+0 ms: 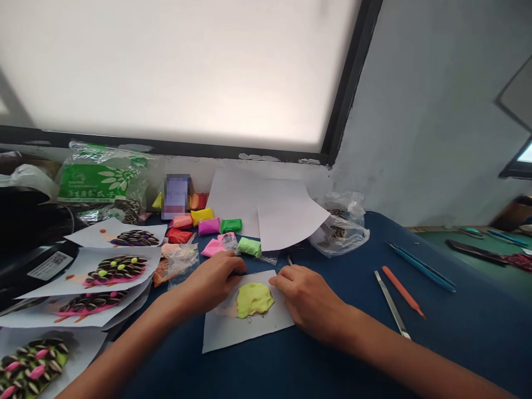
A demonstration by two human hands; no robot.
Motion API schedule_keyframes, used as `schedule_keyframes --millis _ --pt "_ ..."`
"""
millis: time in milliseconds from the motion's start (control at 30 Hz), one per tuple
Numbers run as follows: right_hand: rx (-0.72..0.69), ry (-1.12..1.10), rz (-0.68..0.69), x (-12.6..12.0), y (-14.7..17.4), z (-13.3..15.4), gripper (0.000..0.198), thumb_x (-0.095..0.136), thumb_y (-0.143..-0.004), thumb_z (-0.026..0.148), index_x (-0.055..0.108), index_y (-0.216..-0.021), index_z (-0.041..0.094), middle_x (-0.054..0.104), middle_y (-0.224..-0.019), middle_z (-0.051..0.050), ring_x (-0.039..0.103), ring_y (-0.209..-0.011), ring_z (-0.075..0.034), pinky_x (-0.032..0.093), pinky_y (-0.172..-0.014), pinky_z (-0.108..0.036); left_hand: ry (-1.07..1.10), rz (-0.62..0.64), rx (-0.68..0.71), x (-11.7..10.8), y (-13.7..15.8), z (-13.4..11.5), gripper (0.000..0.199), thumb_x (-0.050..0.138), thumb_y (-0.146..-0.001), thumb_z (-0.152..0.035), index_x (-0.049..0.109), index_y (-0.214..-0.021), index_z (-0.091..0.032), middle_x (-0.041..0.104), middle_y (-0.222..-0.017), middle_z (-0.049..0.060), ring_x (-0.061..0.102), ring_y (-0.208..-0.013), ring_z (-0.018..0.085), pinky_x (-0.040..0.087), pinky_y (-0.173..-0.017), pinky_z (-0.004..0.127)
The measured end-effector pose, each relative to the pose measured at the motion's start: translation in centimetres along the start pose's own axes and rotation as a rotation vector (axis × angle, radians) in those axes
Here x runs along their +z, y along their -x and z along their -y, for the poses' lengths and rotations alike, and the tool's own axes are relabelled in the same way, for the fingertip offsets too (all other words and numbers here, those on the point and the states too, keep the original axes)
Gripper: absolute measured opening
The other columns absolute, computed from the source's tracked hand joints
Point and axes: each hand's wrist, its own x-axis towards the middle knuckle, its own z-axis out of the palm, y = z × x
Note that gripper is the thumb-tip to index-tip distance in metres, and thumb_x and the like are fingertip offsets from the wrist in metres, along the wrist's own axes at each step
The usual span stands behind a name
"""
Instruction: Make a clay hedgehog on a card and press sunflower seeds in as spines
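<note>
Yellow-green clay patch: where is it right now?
In the head view, the yellow-green clay patch lies in the lower middle, on a small white sheet between the left hand and the right hand.

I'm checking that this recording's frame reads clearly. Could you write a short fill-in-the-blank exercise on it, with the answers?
The sheet under the yellow-green clay, between the left hand and the right hand, is ____ in colour.
The table is dark ____.
In the picture, the blue tool lies to the ____ of the orange tool.
The green-printed bag is on the picture's ____ side.
Missing words: white; blue; right; left.
</note>
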Motion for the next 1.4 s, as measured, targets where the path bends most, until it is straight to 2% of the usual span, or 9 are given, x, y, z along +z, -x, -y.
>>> schedule_keyframes --millis 100,233,400,533,633,733,833,1067,1400 --pt "0.006 -0.129 -0.060 -0.3 0.1 0.3 0.014 0.052 -0.090 0.011 0.066 -0.089 0.015 0.063 -0.084 -0.006 0.056 -0.077 -0.017 0.040 -0.069 -0.028 0.010 -0.044 -0.024 0.8 -0.4 0.5 0.015 0.048 -0.080 -0.027 0.061 -0.077 -0.019 0.061 -0.084 0.005 0.056 -0.081 0.022 0.044 -0.071 0.033" --pt "-0.017 -0.396 -0.178 -0.4 -0.1 0.3 0.008 0.063 -0.086 0.012 0.065 -0.079 0.016 0.063 -0.078 -0.002 0.057 -0.074 -0.014 0.041 -0.068 -0.025 0.168 -0.038 -0.018 1.5 -0.9 1.3 0.013 0.052 -0.076 -0.028 0.060 -0.075 -0.018 0.058 -0.076 0.003 0.053 -0.073 0.019 0.040 -0.063 0.029" --pt "-0.070 -0.557 -0.102 0.0 -0.9 -0.1 0.006 0.073 -0.081 0.017 0.067 -0.077 0.017 0.062 -0.082 -0.001 0.058 -0.078 -0.013 0.044 -0.071 -0.025 0.226 -0.043 -0.047 1.4 -1.0 1.4 0.014 0.053 -0.074 -0.029 0.060 -0.078 -0.018 0.056 -0.074 0.001 0.050 -0.069 0.017 0.038 -0.059 0.027" --pt "-0.090 -0.531 -0.050 0.4 -1.2 -0.4 0.010 0.076 -0.078 0.022 0.067 -0.078 0.017 0.062 -0.086 -0.001 0.057 -0.081 -0.014 0.044 -0.073 -0.026 0.299 0.037 -0.073 -0.1 -0.3 0.7 0.031 0.043 -0.087 -0.040 0.064 -0.083 -0.018 0.064 -0.084 0.003 0.058 -0.080 0.020 0.044 -0.069 0.030" --pt "-0.108 -0.500 -0.054 0.6 -1.3 -0.5 0.012 0.077 -0.077 0.021 0.066 -0.079 0.017 0.061 -0.085 -0.001 0.056 -0.082 -0.015 0.043 -0.072 -0.025 0.229 0.103 0.011 -1.2 0.4 0.0 0.046 0.065 -0.074 -0.053 0.064 -0.109 -0.023 0.062 -0.112 0.005 0.058 -0.104 0.025 0.047 -0.087 0.035" --pt "-0.116 -0.459 -0.088 0.7 -1.2 -0.5 0.017 0.080 -0.074 0.019 0.063 -0.078 0.016 0.059 -0.084 -0.001 0.054 -0.079 -0.014 0.042 -0.069 -0.025 0.167 0.173 0.082 -1.4 0.8 -1.1 0.078 0.078 -0.061 -0.051 0.053 -0.132 -0.029 0.047 -0.140 0.007 0.041 -0.130 0.032 0.036 -0.107 0.044" --pt "-0.107 -0.409 -0.115 0.7 -1.2 -0.4 0.023 0.081 -0.072 0.021 0.059 -0.077 0.016 0.058 -0.083 -0.001 0.053 -0.077 -0.015 0.041 -0.067 -0.025 0.080 0.265 0.056 -1.1 0.7 -2.1 0.070 0.079 -0.062 -0.047 0.059 -0.126 -0.032 0.030 -0.156 0.004 0.017 -0.144 0.038 0.019 -0.116 0.055" --pt "-0.049 -0.299 -0.136 0.7 -1.7 -1.0 0.037 0.084 -0.068 0.038 0.056 -0.081 0.017 0.056 -0.085 -0.002 0.052 -0.084 -0.019 0.041 -0.071 -0.028 0.091 0.363 0.061 -0.9 0.5 -1.5 0.076 0.073 -0.068 -0.055 0.048 -0.138 -0.037 0.024 -0.159 0.002 0.008 -0.146 0.037 0.016 -0.115 0.058" --pt "0.084 -0.148 -0.115 0.6 -1.9 -1.2 0.047 0.083 -0.063 0.051 0.056 -0.082 0.017 0.059 -0.090 -0.005 0.052 -0.082 -0.021 0.039 -0.072 -0.031 0.064 0.385 0.063 -0.7 0.5 -0.9 0.088 0.069 -0.069 -0.063 0.039 -0.145 -0.031 0.019 -0.159 0.001 0.006 -0.147 0.034 0.014 -0.118 0.053"
